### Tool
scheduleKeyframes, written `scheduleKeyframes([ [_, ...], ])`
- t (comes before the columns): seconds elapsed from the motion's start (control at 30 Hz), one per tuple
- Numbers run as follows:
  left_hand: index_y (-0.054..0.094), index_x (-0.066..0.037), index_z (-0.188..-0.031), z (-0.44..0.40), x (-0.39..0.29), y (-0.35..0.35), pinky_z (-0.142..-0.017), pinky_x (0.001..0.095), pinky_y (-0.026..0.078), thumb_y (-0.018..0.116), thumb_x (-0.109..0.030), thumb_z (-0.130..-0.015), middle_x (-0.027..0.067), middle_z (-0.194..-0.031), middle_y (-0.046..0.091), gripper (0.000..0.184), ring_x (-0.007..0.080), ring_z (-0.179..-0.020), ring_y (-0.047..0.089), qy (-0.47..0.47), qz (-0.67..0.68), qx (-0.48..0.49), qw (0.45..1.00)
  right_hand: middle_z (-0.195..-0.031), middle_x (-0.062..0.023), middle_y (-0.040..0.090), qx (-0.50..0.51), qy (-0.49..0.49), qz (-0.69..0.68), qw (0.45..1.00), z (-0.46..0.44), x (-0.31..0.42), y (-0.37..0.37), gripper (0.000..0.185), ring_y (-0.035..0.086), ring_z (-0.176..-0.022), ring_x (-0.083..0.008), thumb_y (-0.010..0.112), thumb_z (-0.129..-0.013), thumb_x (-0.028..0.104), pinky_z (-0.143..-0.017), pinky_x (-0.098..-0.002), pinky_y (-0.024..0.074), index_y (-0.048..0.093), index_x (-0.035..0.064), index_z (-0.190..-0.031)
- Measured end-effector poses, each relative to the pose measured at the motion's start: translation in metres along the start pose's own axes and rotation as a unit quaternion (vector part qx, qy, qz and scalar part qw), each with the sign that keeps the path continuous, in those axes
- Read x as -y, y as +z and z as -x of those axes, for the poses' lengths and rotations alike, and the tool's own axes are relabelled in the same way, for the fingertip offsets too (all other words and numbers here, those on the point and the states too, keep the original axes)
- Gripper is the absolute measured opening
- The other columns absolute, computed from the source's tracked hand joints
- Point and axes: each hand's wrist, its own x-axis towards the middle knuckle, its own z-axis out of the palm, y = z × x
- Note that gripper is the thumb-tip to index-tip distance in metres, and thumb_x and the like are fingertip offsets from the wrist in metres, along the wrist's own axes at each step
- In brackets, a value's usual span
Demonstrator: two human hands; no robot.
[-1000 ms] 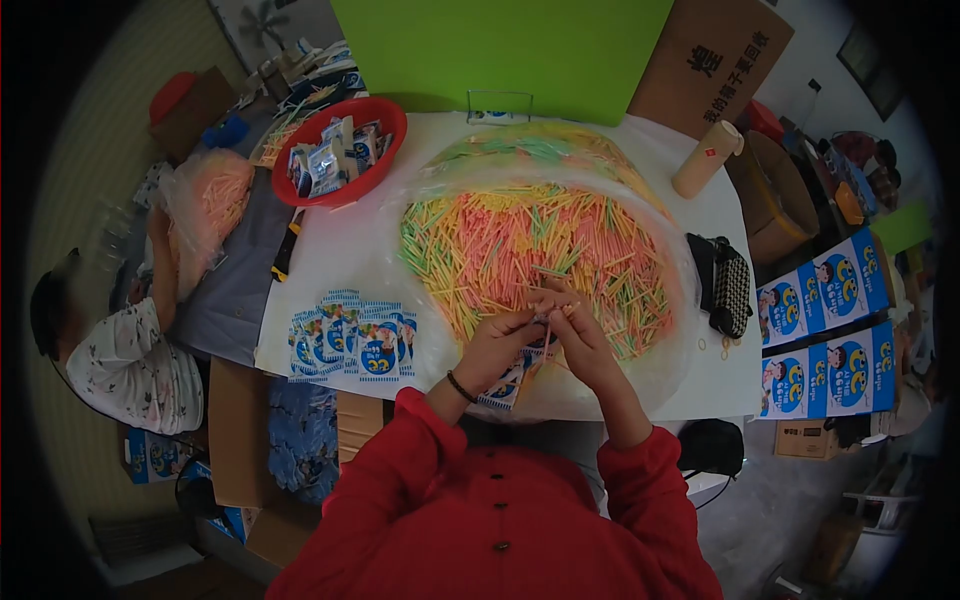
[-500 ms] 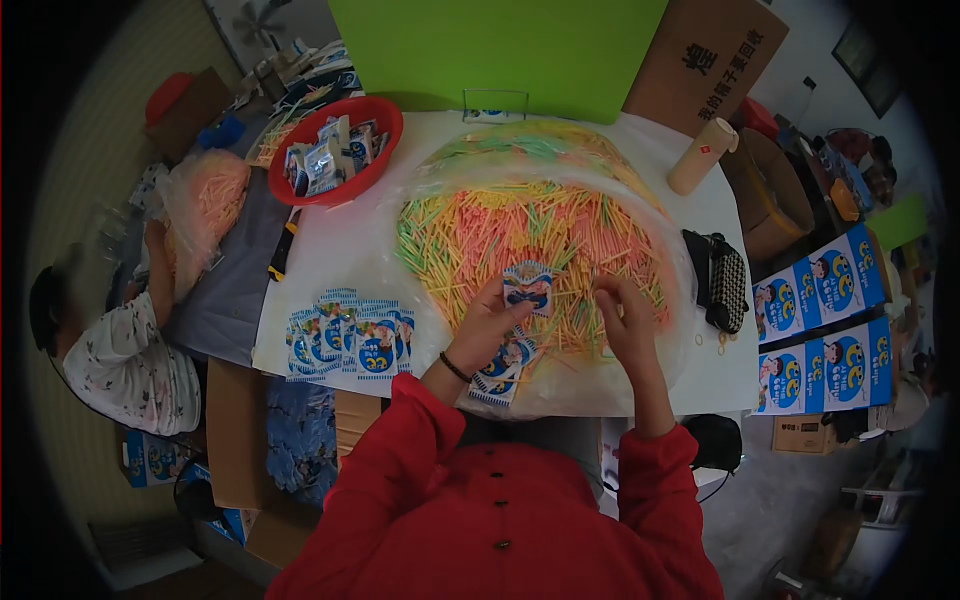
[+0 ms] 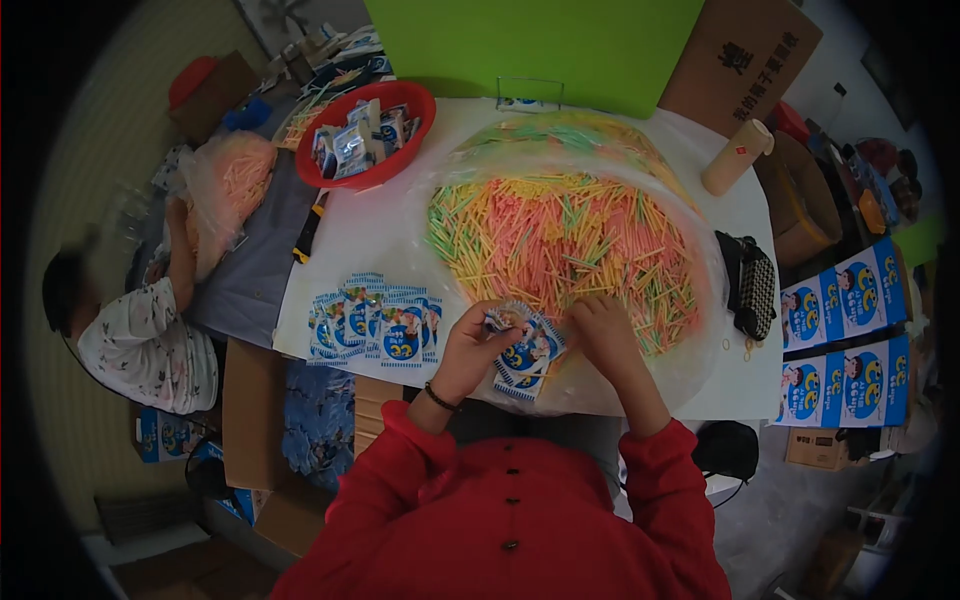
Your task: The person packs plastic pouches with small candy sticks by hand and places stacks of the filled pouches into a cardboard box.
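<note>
Sleeves of red cloth (image 3: 385, 455), buttoned front between them, lie nearest, and an open cardboard box (image 3: 250, 415) with blue packaging (image 3: 318, 420) stands below the bench (image 3: 370, 225) on the left. The left hand (image 3: 468, 350), a dark beaded bracelet (image 3: 438, 398) at its wrist, pinches a small printed packet (image 3: 512, 320) between thumb and fingers, above more blue-and-white packets (image 3: 522, 378) at the near edge of a clear plastic bag (image 3: 712, 285). Just to the right, the right hand (image 3: 603, 335) has its fingers drawn narrow over the bag's near side; I cannot tell whether anything sits between them.

Inside the wide-open bag, pastel sticks (image 3: 570, 230) in pink, yellow and green lie heaped. Left of it, flat packets (image 3: 400, 330) overlap on the bench; to the right are rubber bands (image 3: 748, 345) and a checked pouch (image 3: 757, 290). Farther off, a yellow-and-black cutter (image 3: 308, 232) lies near a red basin (image 3: 430, 112) of packets, with a beige bottle (image 3: 735, 160) across from it. Behind rises a green board (image 3: 540, 45). Off left, a co-worker (image 3: 150, 350) reaches to a bag of pink sticks (image 3: 242, 175).
</note>
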Motion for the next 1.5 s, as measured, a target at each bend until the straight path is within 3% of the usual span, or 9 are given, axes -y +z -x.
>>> scheduleKeyframes([
  [0.07, 0.057, -0.002, -0.114, 0.002, 0.009, -0.015, -0.085, 0.0265, 0.05, 0.067, 0.006, -0.083, 0.0045, -0.105, 0.065, 0.034, 0.0114, -0.096, 0.061, 0.08, -0.107, 0.01, 0.991, -0.087, -0.0074, 0.059, -0.005, 0.076, -0.043, 0.996, -0.005, 0.009, -0.019, 0.013, 0.058, -0.081, -0.0282, 0.066, -0.074, 0.01, -0.066, -0.0396, 0.0469, 0.063, 0.0089, -0.087],
  [0.17, 0.058, -0.001, -0.115, 0.006, -0.005, -0.013, -0.084, 0.0268, 0.049, 0.067, 0.007, -0.081, 0.0055, -0.105, 0.065, 0.036, 0.0121, -0.096, 0.061, 0.089, -0.251, 0.016, 0.964, -0.089, -0.0055, 0.059, -0.106, 0.008, -0.054, 0.993, -0.021, 0.038, -0.059, 0.022, 0.058, -0.08, -0.0261, 0.064, -0.07, 0.007, -0.065, -0.0379, 0.0476, 0.065, 0.0098, -0.092],
  [0.5, 0.06, -0.002, -0.114, 0.013, -0.008, 0.01, -0.083, 0.0256, 0.049, 0.068, 0.005, -0.08, 0.0053, -0.104, 0.065, 0.036, 0.0122, -0.094, 0.061, 0.067, -0.221, 0.011, 0.973, -0.092, -0.0045, 0.055, -0.007, -0.149, 0.012, 0.989, -0.045, 0.079, -0.075, 0.03, 0.057, -0.085, -0.0242, 0.061, -0.07, 0.007, -0.079, -0.0379, 0.0488, 0.064, 0.009, -0.099],
  [1.0, 0.064, -0.002, -0.102, 0.023, -0.006, -0.008, -0.07, 0.0266, 0.048, 0.073, -0.002, -0.078, 0.0065, -0.088, 0.064, 0.025, 0.0125, -0.078, 0.059, 0.059, -0.188, -0.083, 0.977, -0.117, -0.0081, 0.061, 0.075, -0.076, -0.072, 0.992, -0.047, 0.092, -0.075, 0.042, 0.055, -0.108, -0.0297, 0.061, -0.077, -0.002, -0.096, -0.0407, 0.0397, 0.058, 0.0095, -0.118],
  [1.07, 0.064, -0.002, -0.097, 0.025, -0.005, -0.039, -0.066, 0.0307, 0.045, 0.077, -0.01, -0.076, 0.0073, -0.079, 0.06, 0.026, 0.0189, -0.069, 0.056, 0.147, -0.321, -0.222, 0.909, -0.118, -0.0118, 0.061, -0.051, -0.014, -0.148, 0.987, -0.037, 0.078, -0.088, 0.052, 0.055, -0.112, -0.0314, 0.059, -0.077, -0.005, -0.1, -0.0442, 0.0352, 0.051, 0.0048, -0.128],
  [1.17, 0.064, -0.004, -0.105, 0.031, -0.015, -0.074, -0.077, 0.0371, 0.041, 0.079, -0.018, -0.074, 0.0105, -0.093, 0.059, 0.038, 0.0263, -0.084, 0.053, 0.095, -0.456, -0.264, 0.845, -0.114, -0.014, 0.063, -0.121, 0.078, -0.172, 0.974, -0.01, 0.046, -0.097, 0.04, 0.058, -0.108, -0.0281, 0.059, -0.084, -0.005, -0.097, -0.0385, 0.0404, 0.053, 0.001, -0.123],
  [1.23, 0.061, -0.007, -0.115, 0.032, -0.029, -0.068, -0.089, 0.0437, 0.034, 0.08, -0.023, -0.071, 0.0131, -0.116, 0.053, 0.05, 0.0302, -0.106, 0.045, 0.16, -0.735, -0.253, 0.608, -0.11, -0.0123, 0.065, -0.198, 0.148, -0.24, 0.939, 0.008, 0.026, -0.093, 0.025, 0.062, -0.1, -0.0227, 0.056, -0.091, -0.001, -0.089, -0.0324, 0.0468, 0.057, -0.002, -0.116],
  [1.4, 0.06, -0.008, -0.119, 0.023, -0.033, -0.046, -0.094, 0.0469, 0.027, 0.08, -0.028, -0.07, 0.0145, -0.124, 0.047, 0.057, 0.0336, -0.114, 0.039, 0.226, -0.754, -0.268, 0.556, -0.099, -0.0116, 0.066, -0.205, 0.237, -0.157, 0.937, 0.042, 0.0, -0.101, 0.017, 0.064, -0.091, -0.0219, 0.059, -0.09, 0.001, -0.081, -0.0312, 0.0488, 0.061, 0.0, -0.107],
  [1.5, 0.063, -0.008, -0.109, 0.01, -0.024, -0.024, -0.093, 0.0462, 0.027, 0.079, -0.03, -0.07, 0.0126, -0.116, 0.051, 0.047, 0.0321, -0.108, 0.043, 0.231, -0.691, -0.147, 0.669, -0.09, -0.0123, 0.065, -0.153, 0.278, -0.086, 0.944, 0.051, -0.006, -0.097, 0.014, 0.064, -0.082, -0.0234, 0.061, -0.088, 0.003, -0.073, -0.0308, 0.0494, 0.063, 0.0013, -0.102],
])
